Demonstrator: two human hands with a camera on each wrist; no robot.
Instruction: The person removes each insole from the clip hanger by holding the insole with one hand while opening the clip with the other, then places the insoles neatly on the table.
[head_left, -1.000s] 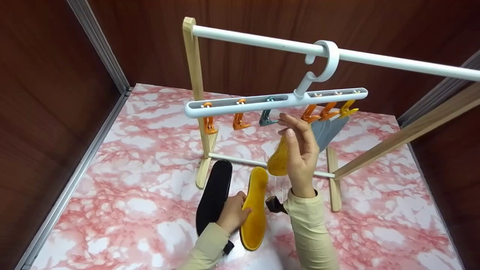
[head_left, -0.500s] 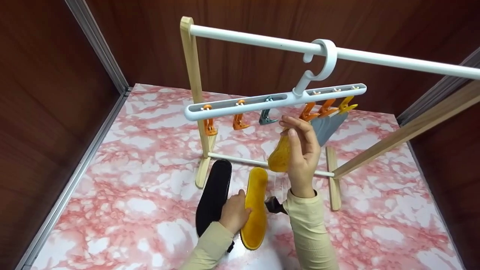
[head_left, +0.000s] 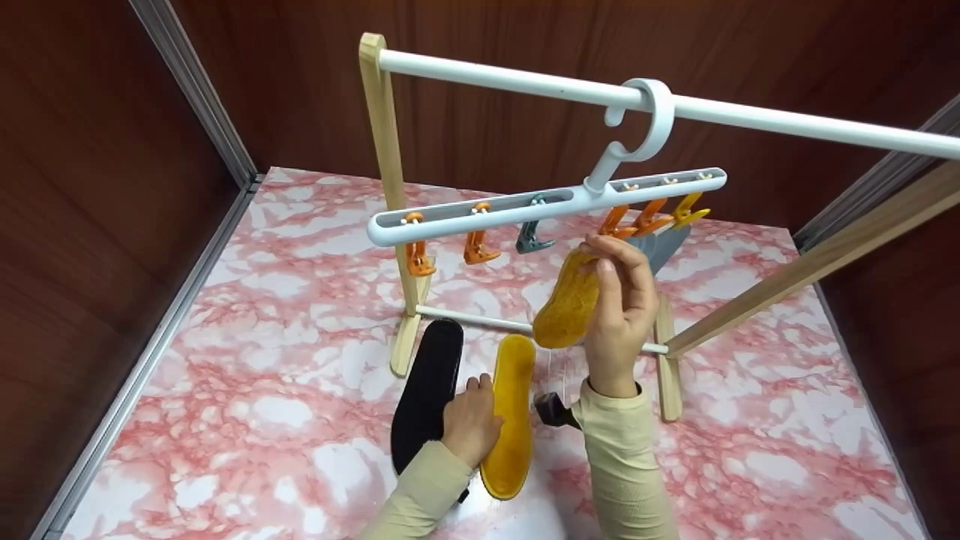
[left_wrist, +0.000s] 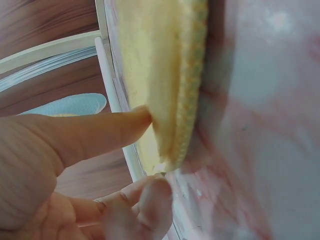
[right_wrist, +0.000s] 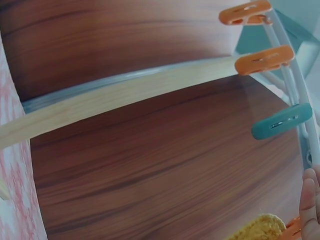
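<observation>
A yellow insole (head_left: 511, 420) lies on the marbled surface, beside a black insole (head_left: 426, 397). My left hand (head_left: 472, 424) reaches over the yellow one's left edge; in the left wrist view its thumb touches the side of the insole (left_wrist: 165, 75), fingertips close to the end. A second yellow insole (head_left: 562, 307) hangs under the hanger (head_left: 480, 217), by an orange clip (right_wrist: 294, 229) seen in the right wrist view. My right hand (head_left: 622, 307) is beside its upper end, fingers loosely bent; they partly hide the insole, and contact is unclear. Behind it hangs a grey insole (head_left: 667, 244).
The hanger hooks over a white rail (head_left: 510, 75) on a wooden stand (head_left: 388, 135). Two orange clips (head_left: 418, 255) and a teal clip (head_left: 532, 236) hang from its left half. A yellow clip (head_left: 688, 212) is at the right end. Dark wood-grain walls (head_left: 97, 187) enclose the space.
My right hand has shifted slightly right, away from the teal clip, uncovering more of the hanging yellow insole. The left hand's fingers have slid a little forward. The hanger has tilted slightly.
</observation>
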